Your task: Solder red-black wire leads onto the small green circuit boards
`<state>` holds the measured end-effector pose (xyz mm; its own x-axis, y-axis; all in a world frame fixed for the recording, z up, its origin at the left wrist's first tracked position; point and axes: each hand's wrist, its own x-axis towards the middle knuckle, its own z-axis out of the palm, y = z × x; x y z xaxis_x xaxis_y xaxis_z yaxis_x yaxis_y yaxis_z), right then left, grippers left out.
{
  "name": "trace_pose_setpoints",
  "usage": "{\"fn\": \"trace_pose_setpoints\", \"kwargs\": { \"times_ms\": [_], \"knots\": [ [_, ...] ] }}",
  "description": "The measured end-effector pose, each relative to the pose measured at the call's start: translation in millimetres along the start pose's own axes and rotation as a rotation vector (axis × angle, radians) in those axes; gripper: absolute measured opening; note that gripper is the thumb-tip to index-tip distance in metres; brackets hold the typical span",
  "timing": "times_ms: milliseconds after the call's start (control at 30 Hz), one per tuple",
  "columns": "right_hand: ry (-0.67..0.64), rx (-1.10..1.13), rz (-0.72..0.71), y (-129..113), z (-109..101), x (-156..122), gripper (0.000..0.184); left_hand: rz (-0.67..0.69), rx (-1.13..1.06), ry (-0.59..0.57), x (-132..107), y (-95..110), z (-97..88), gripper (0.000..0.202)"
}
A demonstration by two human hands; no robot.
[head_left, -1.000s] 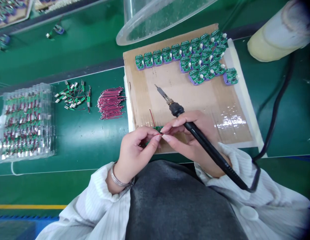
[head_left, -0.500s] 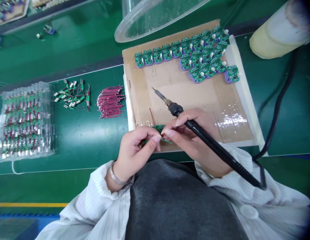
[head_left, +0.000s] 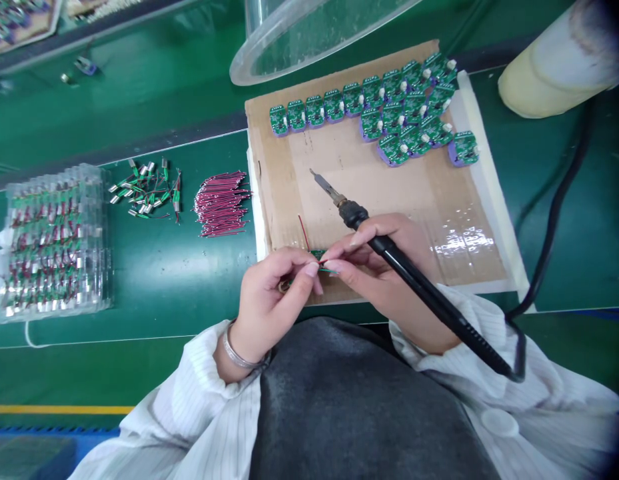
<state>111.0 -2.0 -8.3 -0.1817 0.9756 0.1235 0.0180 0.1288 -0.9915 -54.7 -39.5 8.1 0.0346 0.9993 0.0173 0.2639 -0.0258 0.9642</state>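
My left hand [head_left: 269,290] is closed, thumb and index finger pinching a thin wire at its end near the front edge of the cardboard. My right hand [head_left: 396,273] carries a soldering iron [head_left: 424,287] slanting over its palm, while its thumb and index finger pinch thin wire against the left fingertips. The iron's tip points up and left, off the work. Just behind the fingertips shows a sliver of green circuit board [head_left: 317,254]; the fingers cover most of it. A red wire [head_left: 303,232] sticks up beside it, and a short green wire [head_left: 329,271] shows under the right fingers.
Rows of circuit boards on purple bases [head_left: 334,105] lie on the cardboard [head_left: 314,160]. To the left are a bundle of red wires [head_left: 222,203], small motors with leads [head_left: 148,188] and stacked clear trays [head_left: 54,247]. The iron's black cord [head_left: 554,220] runs along the right.
Both hands stay together at the same spot, with small finger shifts. The iron's tip has moved slightly up and right. The green wire and the board show less between the fingers.
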Motion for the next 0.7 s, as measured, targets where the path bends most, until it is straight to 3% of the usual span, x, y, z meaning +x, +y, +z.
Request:
{"fn": "trace_pose_setpoints", "kwargs": {
  "times_ms": [400,700],
  "knots": [
    [-0.023,0.011,-0.034,7,0,-1,0.033,0.037,0.032,0.039,0,-3,0.1,0.009],
    [-0.057,0.074,-0.025,-4,-1,0,0.035,0.097,0.157,0.079,1,-4,1.0,0.006]
  ]
}}
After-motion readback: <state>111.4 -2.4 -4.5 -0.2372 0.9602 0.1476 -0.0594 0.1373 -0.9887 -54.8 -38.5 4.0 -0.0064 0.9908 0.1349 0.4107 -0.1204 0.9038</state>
